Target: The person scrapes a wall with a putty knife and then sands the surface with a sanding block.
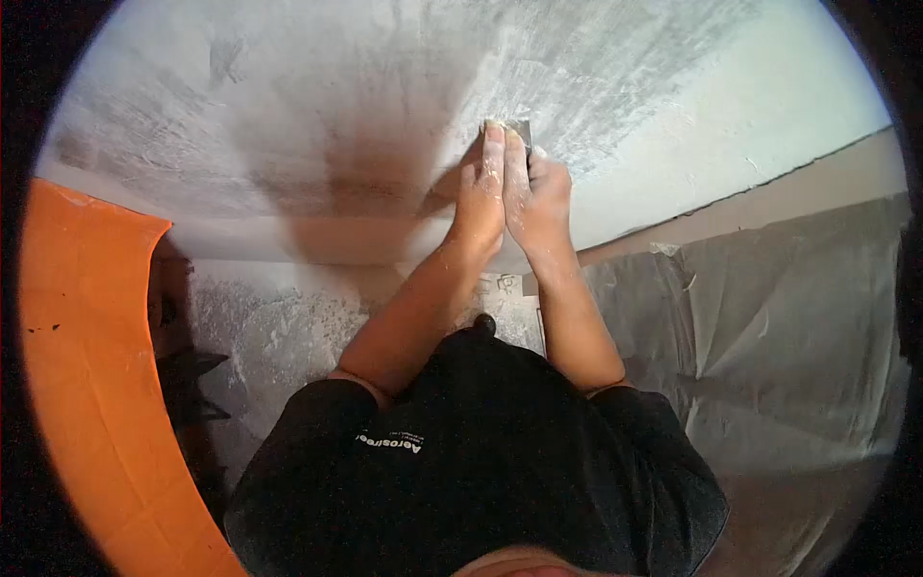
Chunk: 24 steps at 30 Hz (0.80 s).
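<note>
Both hands are raised side by side against a grey-white plastered wall (385, 87), their fingers dusted white. Between them and the wall is a dark grey sanding block (523, 133), of which only the top and right edge show. My left hand (483, 197) presses on it with its long fingers stretched upward. My right hand (540, 197) is wrapped round the block's right side, with one finger straight up beside the left hand's. The block's face against the wall is hidden.
An orange sheet (87, 365) hangs at the left. Grey plastic sheeting (788, 337) covers the right side below a dark crack line (731, 192). White dust lies on the floor (279, 317), with a dark shoe tip (485, 325) below my arms.
</note>
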Motion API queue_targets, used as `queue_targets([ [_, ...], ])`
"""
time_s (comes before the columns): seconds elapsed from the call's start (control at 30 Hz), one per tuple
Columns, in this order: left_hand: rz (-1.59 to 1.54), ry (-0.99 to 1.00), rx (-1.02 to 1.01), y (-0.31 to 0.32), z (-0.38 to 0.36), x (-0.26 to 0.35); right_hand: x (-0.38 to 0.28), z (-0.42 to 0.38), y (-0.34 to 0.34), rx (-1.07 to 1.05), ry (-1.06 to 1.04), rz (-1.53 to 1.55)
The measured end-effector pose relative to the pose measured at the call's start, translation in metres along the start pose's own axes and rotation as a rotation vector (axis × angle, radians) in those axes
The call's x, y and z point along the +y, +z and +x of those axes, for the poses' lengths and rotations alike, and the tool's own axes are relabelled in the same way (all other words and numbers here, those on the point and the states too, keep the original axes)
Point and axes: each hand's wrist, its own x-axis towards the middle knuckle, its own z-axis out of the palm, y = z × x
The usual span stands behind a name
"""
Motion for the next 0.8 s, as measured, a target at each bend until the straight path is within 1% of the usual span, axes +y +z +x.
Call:
queue_targets([
  [0.03,-0.007,0.002,-0.01,0.0,0.004,0.001,-0.008,0.001,0.001,0.007,-0.007,-0.009],
  [0.1,-0.073,0.084,-0.012,-0.002,0.005,0.011,-0.024,0.005,0.003,0.006,0.013,0.071],
  [0.13,-0.024,0.054,0.002,-0.001,-0.001,0.023,-0.023,0.006,0.008,0.003,0.007,0.067],
  [0.2,0.016,0.06,0.007,-0.006,-0.001,0.026,-0.021,0.007,0.019,0.066,0.044,0.248],
  [0.23,0.06,0.07,0.008,-0.008,0.002,0.028,-0.024,0.005,0.02,0.067,0.033,0.25],
  [0.27,0.128,0.089,-0.01,-0.013,-0.001,0.03,-0.03,0.0,0.019,0.052,0.057,0.278],
  [0.3,0.13,0.094,-0.013,-0.02,-0.008,0.03,-0.034,-0.007,0.018,0.038,0.086,0.305],
  [0.33,0.165,0.101,-0.056,-0.028,-0.018,0.03,-0.029,-0.016,0.015,-0.071,0.172,0.312],
  [0.37,0.201,0.105,-0.099,-0.038,-0.025,0.027,-0.029,-0.028,0.013,-0.069,0.172,0.313],
  [0.4,0.193,-0.011,-0.159,-0.063,-0.023,0.005,-0.029,-0.04,0.011,-0.22,0.26,0.424],
  [0.43,0.196,-0.019,-0.16,-0.079,-0.023,-0.006,-0.025,-0.048,0.011,-0.371,0.351,0.536],
  [0.47,0.083,-0.157,-0.156,-0.095,-0.028,-0.016,-0.011,-0.054,0.012,-0.364,0.37,0.539],
  [0.5,-0.032,-0.301,-0.147,-0.112,-0.033,-0.023,0.014,-0.062,0.013,-0.517,0.506,0.641],
  [0.53,0.198,-0.438,-0.144,-0.133,-0.03,-0.023,0.042,-0.07,0.013,-0.668,0.637,0.743],
  [0.57,0.43,-0.568,-0.148,-0.156,-0.023,-0.022,0.081,-0.084,0.013,-0.655,0.653,0.744],
  [0.6,0.606,-0.47,-0.088,-0.181,-0.018,-0.036,0.124,-0.101,0.013,-0.538,0.264,-0.058],
  [0.63,0.605,-0.478,-0.095,-0.192,-0.015,-0.037,0.119,-0.101,0.014,-0.365,-0.155,-0.837],
  [0.67,0.883,-0.344,-0.133,-0.202,-0.012,-0.037,0.114,-0.095,0.012,-0.364,0.135,-0.631],
  [0.7,1.152,-0.191,-0.167,-0.208,-0.007,-0.038,0.103,-0.091,0.013,-0.36,0.136,-0.635],
  [0.73,1.187,0.171,-0.08,-0.211,-0.004,-0.049,0.096,-0.088,0.015,-0.347,0.04,-0.552],
  [0.77,1.186,0.173,-0.077,-0.217,-0.002,-0.056,0.087,-0.086,0.019,-0.335,-0.054,-0.466],
  [0.8,1.152,0.293,-0.084,-0.199,-0.005,-0.041,0.075,-0.083,0.023,-0.332,-0.062,-0.467],
])
